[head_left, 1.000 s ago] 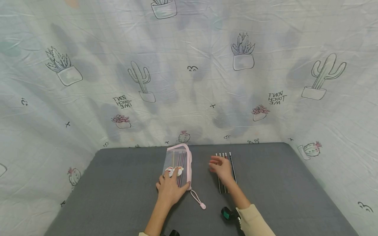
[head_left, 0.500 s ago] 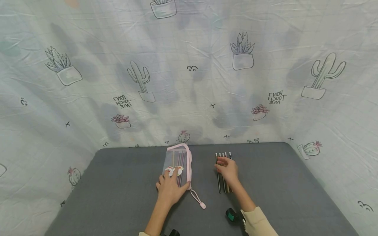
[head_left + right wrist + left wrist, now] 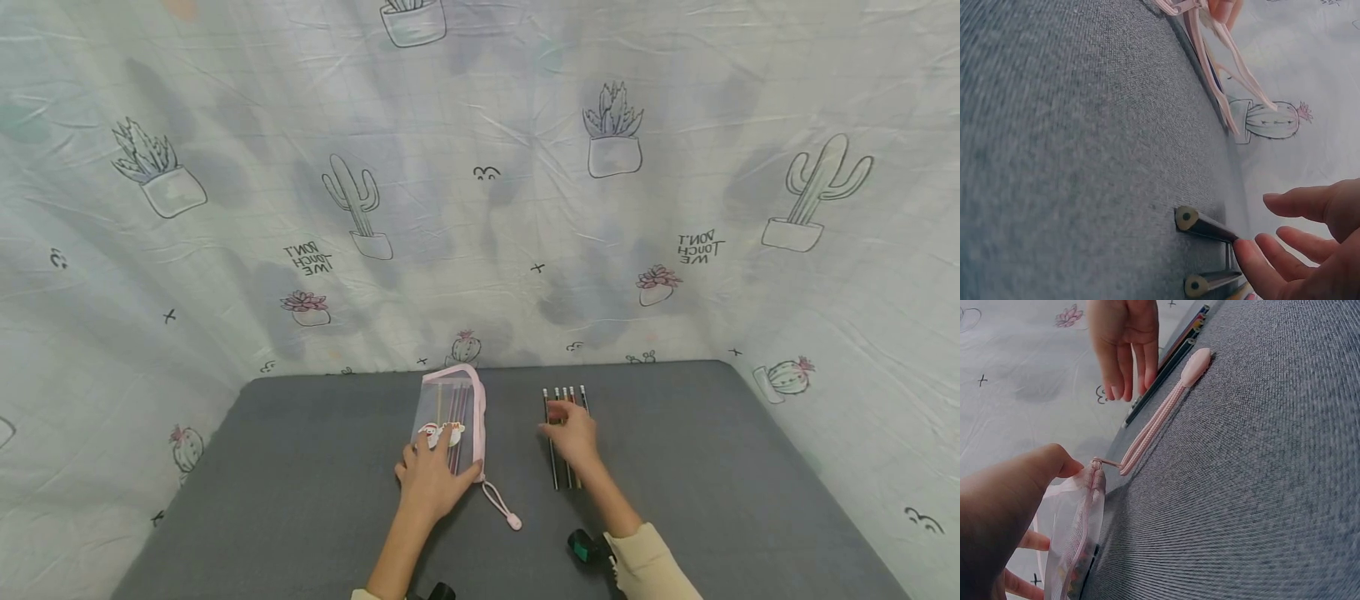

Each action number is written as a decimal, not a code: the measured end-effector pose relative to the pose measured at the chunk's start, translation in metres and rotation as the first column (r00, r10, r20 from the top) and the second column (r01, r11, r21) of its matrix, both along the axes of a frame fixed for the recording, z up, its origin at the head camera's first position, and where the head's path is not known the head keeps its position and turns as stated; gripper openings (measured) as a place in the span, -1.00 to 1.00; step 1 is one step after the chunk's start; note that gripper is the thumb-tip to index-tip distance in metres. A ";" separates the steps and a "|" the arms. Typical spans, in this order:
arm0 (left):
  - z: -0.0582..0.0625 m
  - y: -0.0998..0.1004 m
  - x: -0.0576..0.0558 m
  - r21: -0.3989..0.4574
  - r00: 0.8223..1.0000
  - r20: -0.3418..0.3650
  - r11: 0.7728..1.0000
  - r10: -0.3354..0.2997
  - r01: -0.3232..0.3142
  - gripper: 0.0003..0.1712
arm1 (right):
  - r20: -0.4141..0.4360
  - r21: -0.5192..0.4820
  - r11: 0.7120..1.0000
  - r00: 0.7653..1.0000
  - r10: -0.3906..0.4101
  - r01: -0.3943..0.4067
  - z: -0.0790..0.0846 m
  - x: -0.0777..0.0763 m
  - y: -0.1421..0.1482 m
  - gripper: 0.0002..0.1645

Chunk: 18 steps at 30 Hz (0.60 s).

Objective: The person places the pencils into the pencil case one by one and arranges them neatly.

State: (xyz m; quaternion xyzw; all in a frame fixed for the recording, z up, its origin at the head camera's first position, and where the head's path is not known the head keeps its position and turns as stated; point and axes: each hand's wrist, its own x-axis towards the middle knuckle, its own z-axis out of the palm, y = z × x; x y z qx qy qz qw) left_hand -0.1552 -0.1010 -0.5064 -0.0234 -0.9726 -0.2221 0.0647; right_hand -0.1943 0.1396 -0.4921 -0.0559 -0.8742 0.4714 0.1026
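My left hand (image 3: 431, 487) lies with spread fingers on a clear, pink-trimmed zip pencil case (image 3: 478, 417). Several pencils (image 3: 440, 404) show through its film, beside a cartoon sticker (image 3: 429, 433). From its near corner runs the zip's pink cord pull (image 3: 1159, 422). To the right, several dark pencils (image 3: 553, 467) lie side by side, white-tipped ends away from me. Over them hovers my right hand (image 3: 576, 435), thumb and fingers apart. In the right wrist view its index finger (image 3: 1254, 262) meets the outline of one pencil (image 3: 1207, 226); whether they touch, I cannot tell.
A grey cloth-covered table (image 3: 315, 500) spreads under everything. Behind and on both sides hangs a pale curtain (image 3: 480, 208) printed with potted cacti. A black wrist camera (image 3: 581, 546) is by the right sleeve (image 3: 648, 558).
My right hand has moved right across the pencils, then slightly back left. The leftmost pencil's far end now stands a little further from its neighbour. My left hand stays on the pencil case.
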 end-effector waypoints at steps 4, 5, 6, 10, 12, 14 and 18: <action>0.000 0.000 0.000 -0.001 1.000 -0.002 1.000 0.000 0.000 -0.03 | -0.012 0.022 1.000 1.000 0.019 -0.019 -0.002 -0.002 -0.003 -0.49; 0.000 0.000 0.000 -0.001 1.000 -0.002 1.000 0.000 0.000 -0.03 | -0.014 0.025 0.999 1.000 0.023 -0.022 -0.002 -0.002 -0.004 -0.48; 0.000 0.000 0.000 -0.001 1.000 -0.001 1.000 0.001 -0.001 -0.03 | -0.017 0.030 0.999 1.000 0.027 -0.026 -0.003 -0.002 -0.005 -0.47; 0.001 0.000 0.000 0.001 1.000 0.003 1.000 0.002 -0.002 -0.03 | 0.002 0.054 0.998 0.999 0.037 -0.037 -0.004 -0.003 -0.007 -0.46; 0.001 0.000 0.000 0.001 1.000 0.005 1.000 0.002 -0.002 -0.03 | 0.024 0.071 0.997 0.999 0.042 -0.044 -0.003 -0.004 -0.008 -0.45; 0.001 0.000 0.000 0.000 1.000 0.006 1.000 0.002 -0.002 -0.03 | 0.047 0.096 0.994 0.998 0.049 -0.053 -0.003 -0.005 -0.009 -0.45; 0.000 0.000 -0.001 -0.002 1.000 0.012 1.000 0.003 -0.003 -0.04 | 0.064 0.119 0.990 0.996 0.067 -0.074 -0.003 -0.008 -0.010 -0.43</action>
